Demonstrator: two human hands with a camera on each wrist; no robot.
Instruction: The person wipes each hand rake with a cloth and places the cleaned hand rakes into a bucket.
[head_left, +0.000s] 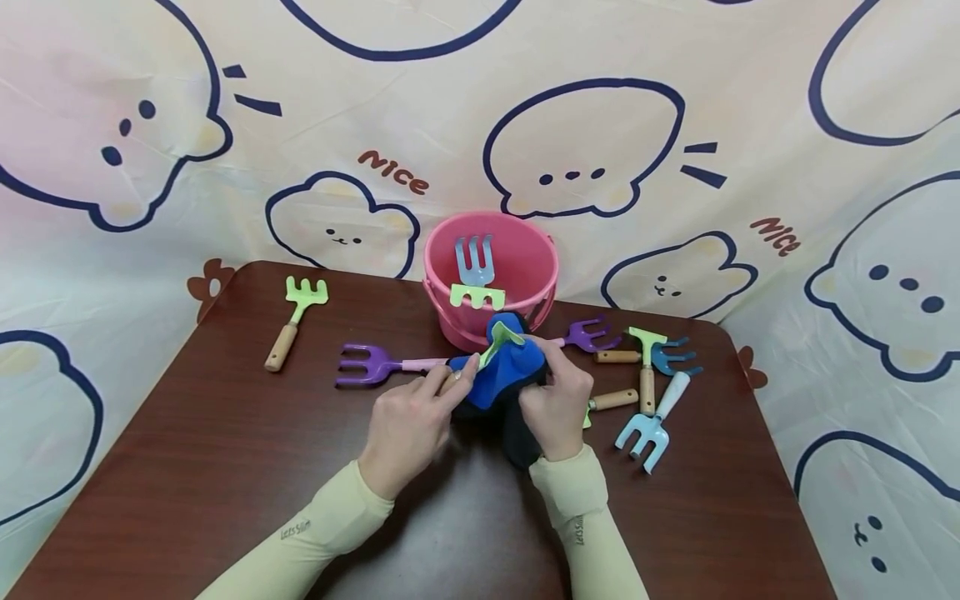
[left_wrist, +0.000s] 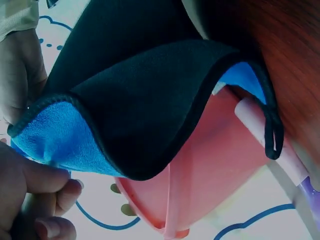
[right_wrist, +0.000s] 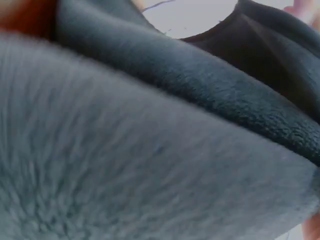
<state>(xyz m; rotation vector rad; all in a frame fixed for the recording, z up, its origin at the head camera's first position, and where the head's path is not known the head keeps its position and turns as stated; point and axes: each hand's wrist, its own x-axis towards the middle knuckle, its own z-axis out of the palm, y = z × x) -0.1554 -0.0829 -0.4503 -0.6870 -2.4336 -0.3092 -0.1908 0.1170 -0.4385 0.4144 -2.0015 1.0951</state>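
Showing nearest: two pale sleeves (head_left: 337,517) lettered "LetsSlim", stretched over a dark brown table (head_left: 187,467).
Left hand (head_left: 408,425): fingers curled round the wooden handle of a green trowel (head_left: 504,335).
Right hand (head_left: 557,400): thumb and fingers clamped on a blue cloth (head_left: 498,379) with black backing and edging.
Trowel: blade raised, against the cloth's blue side, in front of a pink bucket (head_left: 525,258).
Right-side tools: a light-blue fork (head_left: 648,432); a wooden handle (head_left: 613,401), its green head mostly hidden from me; a green-headed tool (head_left: 647,383) crossing a blue fork (head_left: 671,358); a purple fork (head_left: 583,336) behind.
Left-side tools: another purple fork (head_left: 367,365), its pink handle running behind the cloth; farther off, a green fork (head_left: 303,292).
Bucket mouth: a second light-blue fork (head_left: 475,265) and a green rake (head_left: 477,292), lower parts hidden.
Bear curtain (head_left: 390,171): cream, navy-outlined, printed "Nice", behind everything.
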